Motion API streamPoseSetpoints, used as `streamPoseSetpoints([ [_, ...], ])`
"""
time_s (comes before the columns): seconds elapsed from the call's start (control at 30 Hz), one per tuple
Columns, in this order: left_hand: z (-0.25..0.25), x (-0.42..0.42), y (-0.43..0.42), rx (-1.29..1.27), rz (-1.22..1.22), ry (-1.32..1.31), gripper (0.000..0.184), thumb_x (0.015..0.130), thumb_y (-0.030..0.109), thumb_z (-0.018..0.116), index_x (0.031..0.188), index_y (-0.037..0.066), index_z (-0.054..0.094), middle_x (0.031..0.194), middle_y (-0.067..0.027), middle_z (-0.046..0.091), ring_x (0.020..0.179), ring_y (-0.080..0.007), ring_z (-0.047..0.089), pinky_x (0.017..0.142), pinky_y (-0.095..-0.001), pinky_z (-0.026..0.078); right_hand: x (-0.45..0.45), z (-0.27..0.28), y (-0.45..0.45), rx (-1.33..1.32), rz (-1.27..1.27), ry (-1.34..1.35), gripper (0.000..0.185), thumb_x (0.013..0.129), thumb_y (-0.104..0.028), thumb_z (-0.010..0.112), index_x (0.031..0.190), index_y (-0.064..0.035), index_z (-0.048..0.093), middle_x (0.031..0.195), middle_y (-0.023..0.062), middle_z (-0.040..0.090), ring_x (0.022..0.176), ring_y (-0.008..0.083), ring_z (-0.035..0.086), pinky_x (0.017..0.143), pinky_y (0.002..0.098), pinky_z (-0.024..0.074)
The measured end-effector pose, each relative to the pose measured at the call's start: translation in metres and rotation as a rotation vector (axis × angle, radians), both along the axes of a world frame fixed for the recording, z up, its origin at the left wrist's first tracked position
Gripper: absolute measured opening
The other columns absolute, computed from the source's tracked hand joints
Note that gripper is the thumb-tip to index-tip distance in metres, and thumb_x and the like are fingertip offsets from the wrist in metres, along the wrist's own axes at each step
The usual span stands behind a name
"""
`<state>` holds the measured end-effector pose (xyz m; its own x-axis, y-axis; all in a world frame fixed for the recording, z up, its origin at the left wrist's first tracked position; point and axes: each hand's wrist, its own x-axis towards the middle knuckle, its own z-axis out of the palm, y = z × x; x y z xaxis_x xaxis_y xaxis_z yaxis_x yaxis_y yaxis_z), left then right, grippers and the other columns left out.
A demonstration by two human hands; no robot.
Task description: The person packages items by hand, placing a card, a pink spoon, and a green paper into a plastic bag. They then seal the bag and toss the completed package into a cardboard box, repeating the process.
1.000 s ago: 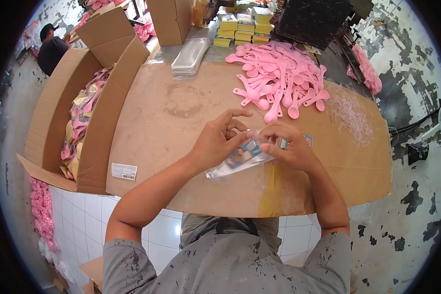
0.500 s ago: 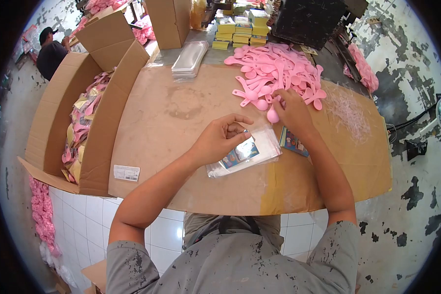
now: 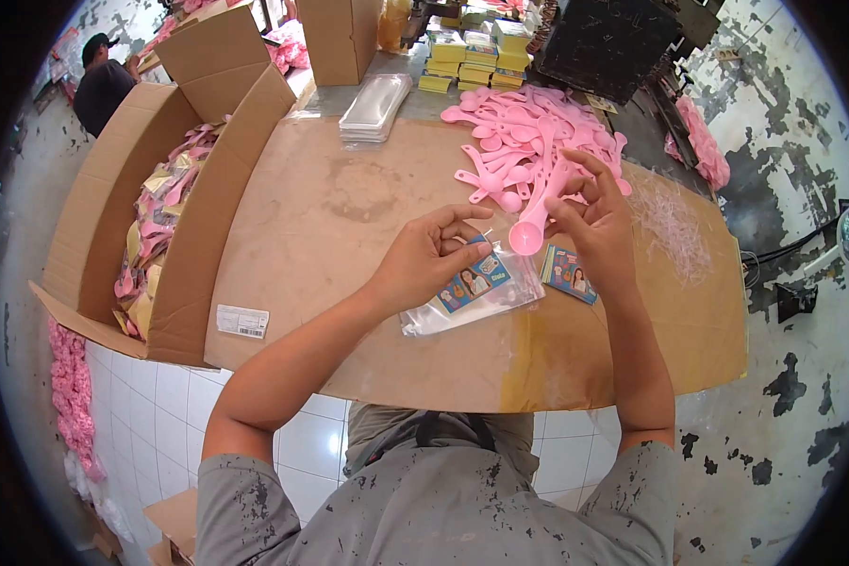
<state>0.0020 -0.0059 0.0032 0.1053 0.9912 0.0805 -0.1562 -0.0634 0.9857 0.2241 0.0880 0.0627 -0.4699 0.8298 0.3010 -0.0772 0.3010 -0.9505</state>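
My right hand grips a pink measuring spoon, its bowl pointing down and toward me. Behind it spreads a heap of similar pink spoons. My left hand pinches the upper edge of a clear plastic bag. A printed blue card shows at that bag, partly hidden by my fingers; whether it lies inside I cannot tell. Beneath are more clear bags. Just right of them lies a small stack of printed cards.
A large carton at the left holds packed pink spoons. Clear plastic sleeves lie at the back, near stacks of yellow-edged cards. Plastic shreds lie at the right. A white label is near the carton. Another person is far left.
My right hand has lifted a pink spoon off the heap and brought it toward me. My left hand now pinches the bag edge, where its fingers were looser before.
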Motion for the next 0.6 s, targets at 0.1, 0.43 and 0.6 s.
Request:
streamPoseSetpoints([
  [0.1,-0.003,0.001,0.0,0.026,-0.006,-0.014,0.042,0.102,0.01,0.069,0.141,0.0,0.058,0.105,-0.0053,0.075,0.085,-0.0043,0.069,0.065,-0.0181,0.052,-0.001,0.002,-0.005,0.017,0.005,0.018,0.059,0.095,0.003,0.068,0.148,-0.0035,0.043,0.104,0.0092,0.062,0.09,0.0156,0.072,0.073,0.0286,0.0626],
  [0.43,0.0,0.0,0.0,-0.047,-0.031,0.024,0.031,0.105,0.02,0.065,0.127,-0.001,0.068,0.105,-0.0042,0.077,0.087,-0.0043,0.07,0.072,-0.0206,0.056,-0.015,-0.031,-0.024,0.102,0.073,0.127,0.044,0.101,-0.004,0.067,0.141,-0.0028,0.049,0.116,0.0089,0.062,0.109,0.0159,0.067,0.093,0.0315,0.0558],
  [0.6,-0.002,-0.002,0.001,-0.007,-0.09,-0.043,0.028,0.105,0.02,0.066,0.125,0.0,0.067,0.106,-0.0067,0.077,0.094,-0.0071,0.07,0.081,-0.024,0.056,0.009,-0.038,-0.002,0.149,0.368,-0.064,0.033,0.105,-0.013,0.062,0.135,-0.0031,0.055,0.128,0.007,0.063,0.117,0.0167,0.061,0.103,0.0375,0.0476],
])
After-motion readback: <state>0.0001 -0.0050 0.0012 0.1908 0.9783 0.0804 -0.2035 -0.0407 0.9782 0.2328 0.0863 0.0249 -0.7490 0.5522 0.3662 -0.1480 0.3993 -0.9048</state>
